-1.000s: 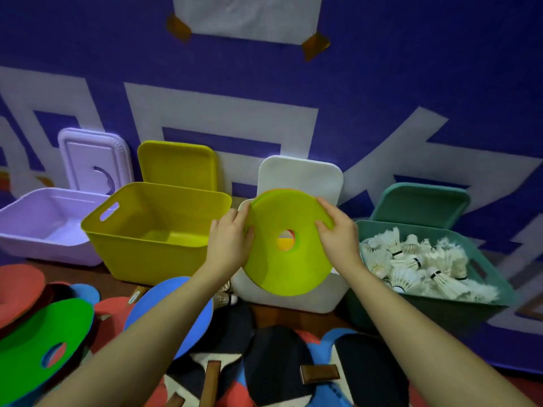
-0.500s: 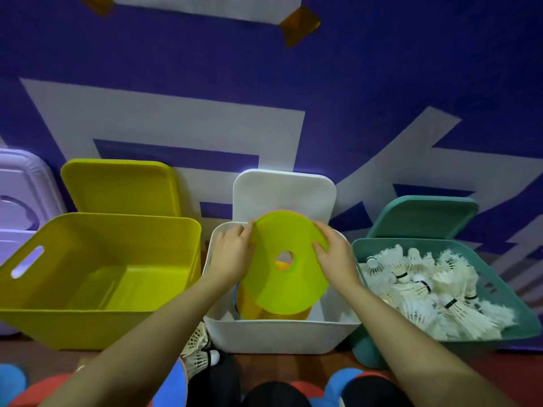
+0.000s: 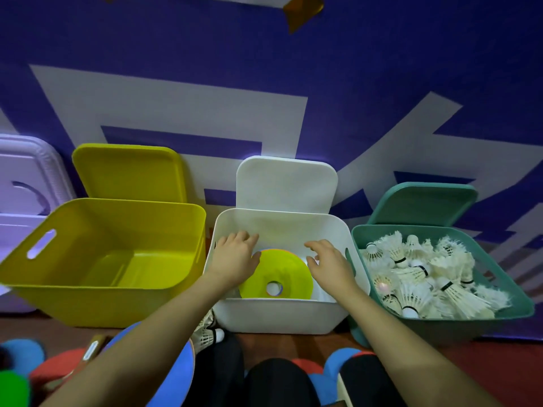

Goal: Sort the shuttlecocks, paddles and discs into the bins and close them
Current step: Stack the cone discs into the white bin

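Observation:
A yellow-green disc [image 3: 282, 273] with a round centre hole lies flat inside the white bin [image 3: 279, 314], on top of other discs whose edges peek out behind it. My left hand [image 3: 235, 257] hovers over the disc's left edge with relaxed fingers, holding nothing. On the other side my right hand [image 3: 329, 264] hangs just right of the disc, fingers loosely spread and empty. The teal bin [image 3: 440, 324] on the right is full of white shuttlecocks [image 3: 423, 274]. Left of the white bin stands the yellow bin [image 3: 97, 298], with nothing in it.
Each bin's lid leans open against the purple wall: white lid [image 3: 286, 183], yellow lid [image 3: 126, 171], teal lid [image 3: 423, 204]. A lilac bin [image 3: 11, 230] sits at far left. Loose shuttlecocks [image 3: 208, 333], paddles [image 3: 176, 374] and coloured discs lie on the floor in front.
Both hands lowered the yellow-green disc into the white bin and let go of it. It now lies flat and the hands have opened above it.

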`<state>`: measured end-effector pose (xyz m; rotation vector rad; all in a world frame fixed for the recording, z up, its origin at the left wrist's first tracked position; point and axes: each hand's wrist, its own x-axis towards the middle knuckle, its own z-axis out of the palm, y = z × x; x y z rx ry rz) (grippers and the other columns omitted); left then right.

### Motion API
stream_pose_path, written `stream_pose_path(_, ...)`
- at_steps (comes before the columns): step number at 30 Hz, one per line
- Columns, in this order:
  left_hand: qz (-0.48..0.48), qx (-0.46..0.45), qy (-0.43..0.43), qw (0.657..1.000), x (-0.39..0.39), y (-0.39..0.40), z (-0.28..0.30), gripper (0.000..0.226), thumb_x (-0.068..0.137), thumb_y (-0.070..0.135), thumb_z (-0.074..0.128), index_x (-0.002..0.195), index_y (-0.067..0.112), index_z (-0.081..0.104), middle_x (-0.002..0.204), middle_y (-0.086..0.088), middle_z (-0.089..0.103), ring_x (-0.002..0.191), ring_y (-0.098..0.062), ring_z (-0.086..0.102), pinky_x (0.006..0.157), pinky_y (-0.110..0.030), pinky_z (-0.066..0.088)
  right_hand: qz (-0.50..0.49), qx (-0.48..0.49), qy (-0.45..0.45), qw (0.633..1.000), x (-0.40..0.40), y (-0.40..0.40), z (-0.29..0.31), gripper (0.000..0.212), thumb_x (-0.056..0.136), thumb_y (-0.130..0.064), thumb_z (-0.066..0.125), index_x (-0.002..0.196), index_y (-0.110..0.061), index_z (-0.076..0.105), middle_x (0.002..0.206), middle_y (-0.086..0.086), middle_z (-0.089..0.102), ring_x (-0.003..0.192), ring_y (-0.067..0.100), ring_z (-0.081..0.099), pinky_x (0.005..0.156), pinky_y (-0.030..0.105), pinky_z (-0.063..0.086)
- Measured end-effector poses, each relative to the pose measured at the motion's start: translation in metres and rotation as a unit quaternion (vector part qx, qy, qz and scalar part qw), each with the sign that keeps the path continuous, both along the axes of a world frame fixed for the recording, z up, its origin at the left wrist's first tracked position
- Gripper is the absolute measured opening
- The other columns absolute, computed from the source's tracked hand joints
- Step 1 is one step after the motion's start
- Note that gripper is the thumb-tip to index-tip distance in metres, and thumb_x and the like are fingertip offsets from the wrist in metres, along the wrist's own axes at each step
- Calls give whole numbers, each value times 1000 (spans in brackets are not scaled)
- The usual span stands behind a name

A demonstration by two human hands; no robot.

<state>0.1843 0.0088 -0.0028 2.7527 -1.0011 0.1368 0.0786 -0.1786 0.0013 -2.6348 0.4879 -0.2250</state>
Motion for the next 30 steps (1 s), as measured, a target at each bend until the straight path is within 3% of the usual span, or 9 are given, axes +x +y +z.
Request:
stream_pose_path(5, -1, -41, -36, 998, -42, 26, 23, 45, 92, 33, 51, 133, 14, 50, 120, -12, 58, 111, -34, 54, 89, -37, 38, 37, -16, -34, 999, -31, 23, 17, 33, 92, -20, 50, 125, -19, 57, 126, 1, 55, 107, 23, 58, 85, 34, 45)
stream_pose_path(11, 34, -58, -60, 996, -100, 65, 43, 41, 88, 28, 56, 125, 11, 57, 113, -13, 62, 102, -36, 58, 82, -40, 41, 54, 29, -100, 993, -71, 51, 25, 27, 90, -17, 54, 116, -19, 62, 112, 0, 61, 93, 18, 60, 76, 29, 43)
stream_pose_path(17, 83, -27, -77, 993, -147, 115, 38, 46, 77, 39, 40, 104, 13, 69, 86, -6, 67, 73, -31, 64, 62, -38, 49, 96, 65, -154, 981, -101, 94, 14, 30, 88, -11, 54, 116, -14, 62, 105, 2, 62, 90, 22, 60, 78, 34, 46)
stream_pose_path(21, 125, -28, -44, 991, -164, 151, 25, 38, 81, 31, 53, 110, 10, 66, 96, -12, 65, 85, -36, 61, 72, -42, 46, 109, 97, -153, 977, -107, 125, 5, 31, 87, -11, 55, 117, -14, 61, 103, 3, 63, 88, 23, 60, 78, 38, 50)
stream_pose_path(24, 161, -30, -13, 986, -171, 179, 11, 43, 85, 33, 48, 118, 9, 61, 109, -14, 62, 98, -38, 57, 82, -43, 40, 125, 103, -106, 981, -105, 150, -3, 31, 89, -15, 54, 119, -15, 61, 107, 4, 64, 94, 26, 60, 80, 37, 48)
stream_pose_path(28, 185, -31, 19, 982, -171, 212, -13, 39, 85, 29, 55, 116, 6, 63, 106, -17, 62, 97, -40, 59, 83, -45, 41, 145, 121, -38, 981, -97, 184, -22, 33, 88, -18, 55, 121, -16, 59, 103, 5, 66, 94, 27, 61, 80, 35, 49)
stream_pose_path(30, 208, -3, 46, 977, -166, 225, -25, 42, 92, 31, 52, 129, 11, 53, 125, -14, 54, 117, -36, 49, 93, -42, 35, 145, 138, -3, 980, -90, 200, -35, 36, 89, -22, 55, 124, -17, 56, 105, 6, 66, 98, 28, 61, 80, 34, 48)
